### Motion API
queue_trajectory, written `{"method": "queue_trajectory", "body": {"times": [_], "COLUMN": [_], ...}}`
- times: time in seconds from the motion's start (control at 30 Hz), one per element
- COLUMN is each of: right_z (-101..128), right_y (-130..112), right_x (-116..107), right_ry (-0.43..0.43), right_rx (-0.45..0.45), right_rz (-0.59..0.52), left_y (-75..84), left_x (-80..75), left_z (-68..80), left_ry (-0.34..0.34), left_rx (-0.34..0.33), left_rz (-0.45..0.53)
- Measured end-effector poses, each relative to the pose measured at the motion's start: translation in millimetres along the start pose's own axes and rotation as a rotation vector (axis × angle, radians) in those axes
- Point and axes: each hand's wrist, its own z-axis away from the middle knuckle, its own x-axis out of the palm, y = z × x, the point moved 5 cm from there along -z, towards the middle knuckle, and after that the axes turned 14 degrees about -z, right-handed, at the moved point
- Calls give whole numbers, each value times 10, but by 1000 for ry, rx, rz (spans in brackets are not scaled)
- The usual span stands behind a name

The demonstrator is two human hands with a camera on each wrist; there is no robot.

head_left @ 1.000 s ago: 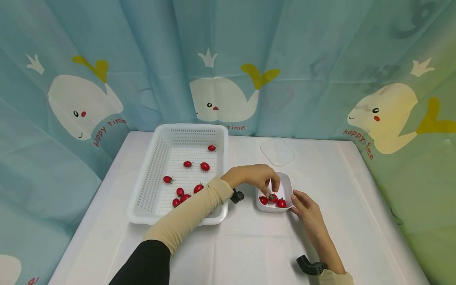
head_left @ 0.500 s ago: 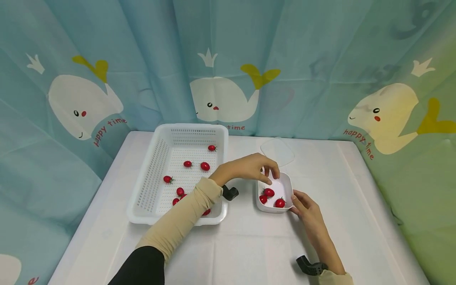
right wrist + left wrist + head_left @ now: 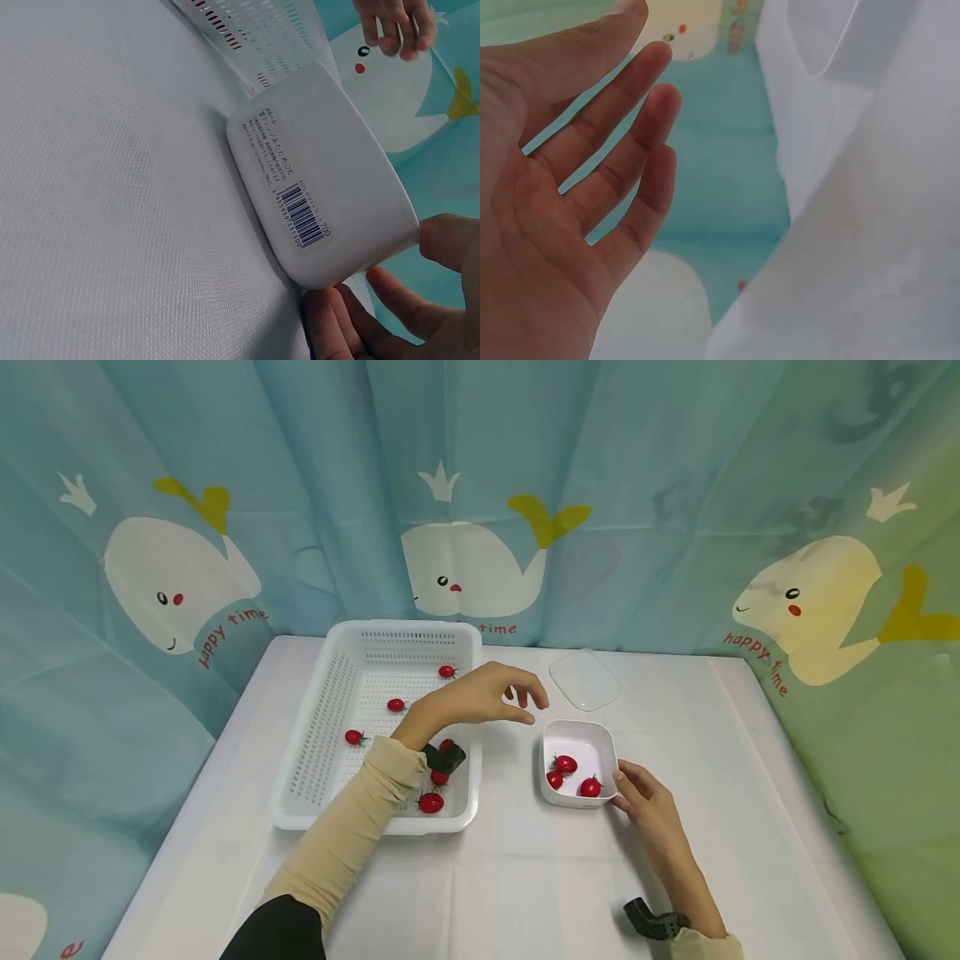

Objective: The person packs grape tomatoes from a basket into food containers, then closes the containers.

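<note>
My left hand (image 3: 487,692) is in the air over the right rim of the white slotted basket (image 3: 300,752). Its fingers are apart and hold nothing, as the left wrist view confirms. Several red cherry tomatoes (image 3: 431,802) lie in the basket; the left wrist and forearm hide part of it. At the right, my right hand (image 3: 649,806) grips the near right corner of a small white plastic container (image 3: 592,746). In the right wrist view the thumb (image 3: 448,241) is at the upper edge, with fingers lower down. Three cherry tomatoes (image 3: 565,764) show inside the container.
A clear lid (image 3: 585,679) lies flat on the white-covered table (image 3: 525,877) behind the container. A blue-green curtain (image 3: 645,468) with whale prints hangs along the table's back and sides. Black wrist camera mounts (image 3: 654,920) sit on both wrists.
My left hand has let go of a cherry tomato in the container, then lifted away leftward toward the basket. That tomato has settled beside another. The right hand has stayed at the container's corner.
</note>
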Motion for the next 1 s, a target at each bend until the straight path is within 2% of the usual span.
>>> {"method": "queue_trajectory", "body": {"times": [0.4, 0.6, 0.8, 1.0], "right_z": [-1, -8, -14, -9], "right_y": [-12, -6, -2, -2], "right_x": [-13, -14, -11, -18], "right_ry": [7, 16, 9, 14], "right_rx": [30, 57, 34, 28], "right_rz": [3, 32, 6, 13], "left_y": [-290, -434, -621, -863], "left_x": [-259, -307, -321, -311], "left_z": [370, 524, 686, 846], "left_ry": [104, 99, 92, 69], "left_rx": [-67, -127, -178, -272], "left_rz": [-2, 2, 12, -12]}}
